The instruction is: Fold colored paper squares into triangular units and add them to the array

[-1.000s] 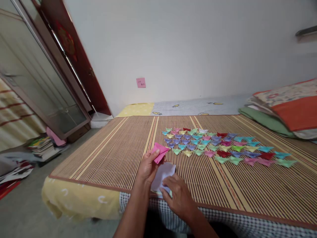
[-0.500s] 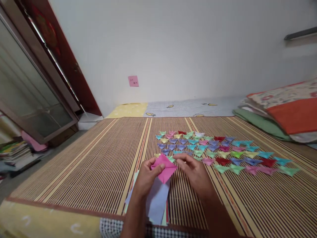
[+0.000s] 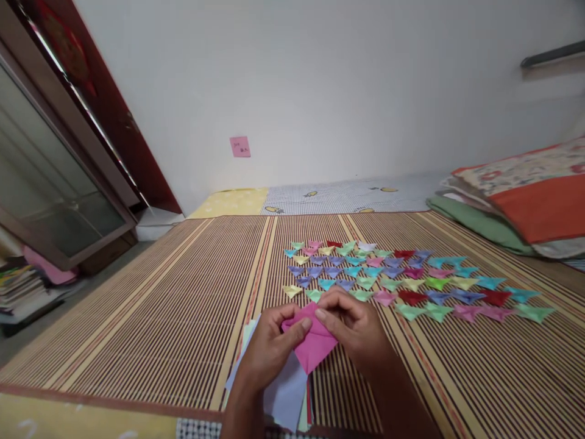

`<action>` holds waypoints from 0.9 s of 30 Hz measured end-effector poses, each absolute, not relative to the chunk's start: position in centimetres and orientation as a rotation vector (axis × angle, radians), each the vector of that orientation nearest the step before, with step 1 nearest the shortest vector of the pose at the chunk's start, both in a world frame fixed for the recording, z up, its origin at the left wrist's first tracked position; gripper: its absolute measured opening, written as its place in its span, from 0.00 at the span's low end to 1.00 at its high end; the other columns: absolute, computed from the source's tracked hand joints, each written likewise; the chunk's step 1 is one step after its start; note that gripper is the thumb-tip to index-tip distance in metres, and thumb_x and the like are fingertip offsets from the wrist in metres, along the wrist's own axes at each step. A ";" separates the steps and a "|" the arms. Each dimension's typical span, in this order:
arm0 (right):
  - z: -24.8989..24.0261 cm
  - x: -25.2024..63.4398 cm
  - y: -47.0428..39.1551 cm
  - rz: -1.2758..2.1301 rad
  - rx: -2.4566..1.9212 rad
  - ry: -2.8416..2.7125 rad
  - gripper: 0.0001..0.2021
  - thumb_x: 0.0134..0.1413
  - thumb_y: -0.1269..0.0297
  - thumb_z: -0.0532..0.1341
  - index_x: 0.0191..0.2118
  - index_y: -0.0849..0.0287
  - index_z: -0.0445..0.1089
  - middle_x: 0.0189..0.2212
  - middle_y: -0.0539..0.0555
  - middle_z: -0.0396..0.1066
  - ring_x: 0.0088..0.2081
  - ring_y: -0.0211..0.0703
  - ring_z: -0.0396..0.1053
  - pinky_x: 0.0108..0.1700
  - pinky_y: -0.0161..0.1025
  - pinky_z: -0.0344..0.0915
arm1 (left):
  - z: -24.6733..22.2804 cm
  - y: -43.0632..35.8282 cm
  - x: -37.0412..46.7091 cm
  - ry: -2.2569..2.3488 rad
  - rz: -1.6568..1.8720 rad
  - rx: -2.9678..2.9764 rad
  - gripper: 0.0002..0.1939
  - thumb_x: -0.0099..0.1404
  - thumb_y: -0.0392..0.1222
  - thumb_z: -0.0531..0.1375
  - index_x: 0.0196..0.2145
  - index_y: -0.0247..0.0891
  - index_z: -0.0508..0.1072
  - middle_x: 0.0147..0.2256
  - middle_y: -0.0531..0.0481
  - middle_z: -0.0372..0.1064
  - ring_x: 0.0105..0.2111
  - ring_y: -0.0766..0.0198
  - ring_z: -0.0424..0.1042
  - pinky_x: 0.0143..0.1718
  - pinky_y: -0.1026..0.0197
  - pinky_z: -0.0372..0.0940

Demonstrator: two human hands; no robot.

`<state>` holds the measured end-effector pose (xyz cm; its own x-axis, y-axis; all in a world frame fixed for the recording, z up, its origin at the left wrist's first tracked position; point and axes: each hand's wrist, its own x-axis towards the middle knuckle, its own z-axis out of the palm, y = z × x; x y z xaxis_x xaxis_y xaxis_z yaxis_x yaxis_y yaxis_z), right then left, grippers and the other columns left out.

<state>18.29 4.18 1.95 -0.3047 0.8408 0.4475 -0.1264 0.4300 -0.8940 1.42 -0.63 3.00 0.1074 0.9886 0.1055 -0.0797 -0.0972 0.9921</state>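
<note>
Between my two hands is a folded piece of bright pink origami paper [image 3: 315,349], diamond-shaped with crease lines across it. My left hand [image 3: 273,341] pinches its left corner, thumb lying on top. At the upper right edge, my right hand [image 3: 356,323] grips the paper between thumb and fingers; its fingertips are partly hidden behind. Under the hands lies a stack of coloured paper sheets [image 3: 287,390], a pale blue one uppermost. Just beyond, rows of small folded paper shapes [image 3: 437,297] in many colours spread over the striped mat [image 3: 183,317].
Folded bedding [image 3: 539,207] in orange, green and floral cloth is piled at the right. A pink note [image 3: 240,147] sticks to the white wall [image 3: 320,91]. To the left stand a glass-panelled door [image 3: 64,164] and a stack of books [image 3: 27,283] beyond the mat's edge.
My right hand has moved left and taken hold of the pink paper, which it was apart from before. The paper has come lower and nearer.
</note>
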 end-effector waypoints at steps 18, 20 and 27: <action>2.5 17.3 2.9 1.149 -0.727 -1.565 0.11 0.62 0.63 0.63 0.28 0.56 0.68 0.30 0.50 0.71 0.32 0.42 0.67 0.35 0.38 0.64 | 3.6 -1.1 1.4 1.153 1.355 1.326 0.13 0.61 0.43 0.70 0.27 0.37 0.71 0.23 0.57 0.61 0.23 0.69 0.58 0.25 0.67 0.55; 2.9 17.2 2.5 1.083 -0.742 -1.565 0.12 0.63 0.64 0.63 0.27 0.56 0.67 0.28 0.49 0.70 0.31 0.41 0.66 0.35 0.38 0.63 | 3.6 -1.2 1.3 1.169 1.376 1.309 0.11 0.62 0.44 0.69 0.30 0.37 0.72 0.24 0.56 0.63 0.24 0.69 0.60 0.26 0.67 0.58; 3.6 17.0 2.1 0.844 -0.769 -1.564 0.11 0.62 0.67 0.63 0.26 0.54 0.69 0.28 0.50 0.71 0.33 0.43 0.69 0.37 0.40 0.67 | 3.8 -1.2 1.1 1.195 1.493 1.210 0.12 0.60 0.45 0.71 0.27 0.36 0.77 0.26 0.51 0.70 0.27 0.65 0.67 0.30 0.64 0.63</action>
<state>16.98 2.09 3.62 -0.1431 0.8425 0.5194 0.0284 0.5281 -0.8487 1.06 -1.24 3.76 -0.1702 0.9704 0.1712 -0.0452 -0.1813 0.9824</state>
